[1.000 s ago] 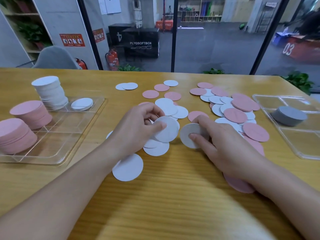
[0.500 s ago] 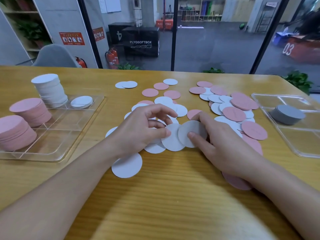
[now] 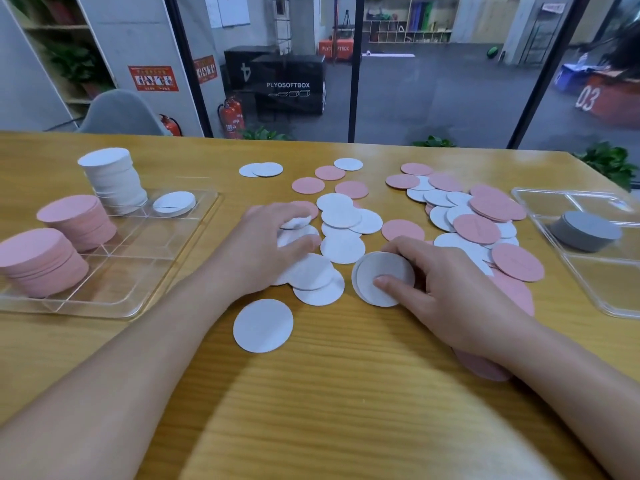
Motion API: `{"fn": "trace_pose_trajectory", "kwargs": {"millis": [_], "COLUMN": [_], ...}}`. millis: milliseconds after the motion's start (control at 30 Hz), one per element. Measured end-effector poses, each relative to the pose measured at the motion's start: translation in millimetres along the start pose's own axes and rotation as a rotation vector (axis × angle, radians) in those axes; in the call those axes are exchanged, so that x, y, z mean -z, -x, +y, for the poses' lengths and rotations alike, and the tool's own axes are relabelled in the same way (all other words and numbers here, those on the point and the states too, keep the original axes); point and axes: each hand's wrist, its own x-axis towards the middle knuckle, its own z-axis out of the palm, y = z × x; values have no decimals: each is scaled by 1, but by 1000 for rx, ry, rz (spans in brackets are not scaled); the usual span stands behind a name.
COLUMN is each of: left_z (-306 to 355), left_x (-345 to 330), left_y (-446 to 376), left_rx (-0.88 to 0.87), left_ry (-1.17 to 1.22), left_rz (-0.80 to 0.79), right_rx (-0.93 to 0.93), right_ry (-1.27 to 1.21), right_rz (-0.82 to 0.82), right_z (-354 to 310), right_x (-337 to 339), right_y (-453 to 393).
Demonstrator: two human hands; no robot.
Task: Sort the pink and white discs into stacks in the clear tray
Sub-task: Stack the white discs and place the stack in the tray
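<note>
The right hand [image 3: 446,289] pinches two white discs [image 3: 382,277] tilted toward the camera just above the wooden table [image 3: 346,393], thumb on the upper face; the left hand [image 3: 266,247] curls over a blurred white disc [image 3: 294,223] in the loose pile. The clear tray [image 3: 114,289] at the left holds four stacks, two pink stacks [image 3: 52,244] nearer and two white stacks [image 3: 114,181] farther. A second clear tray [image 3: 609,299] at the right holds one grey stack [image 3: 585,230].

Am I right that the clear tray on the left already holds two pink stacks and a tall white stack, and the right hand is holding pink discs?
Not quite. In the head view the right hand holds white discs, not pink. The clear tray does hold two pink stacks and a tall white stack.
</note>
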Motion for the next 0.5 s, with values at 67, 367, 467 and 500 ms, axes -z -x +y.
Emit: {"fn": "trace_pose_trajectory", "kwargs": {"millis": [67, 367, 467, 500], "left_z": [-2, 25, 23, 21], "left_x": [-9, -30, -15, -8], "left_y": [2, 5, 0, 0], "left_rx": [35, -129, -162, -160], "left_ry": [-35, 111, 252, 217], "left_rz": [-43, -97, -13, -1], "right_rx": [-5, -1, -4, -1], "right_ry": [0, 2, -7, -9], "right_rz": [-1, -3, -16, -21], "right_z": [0, 0, 1, 0], "right_x": [0, 2, 3, 4], "right_y": [0, -1, -1, -1]}}
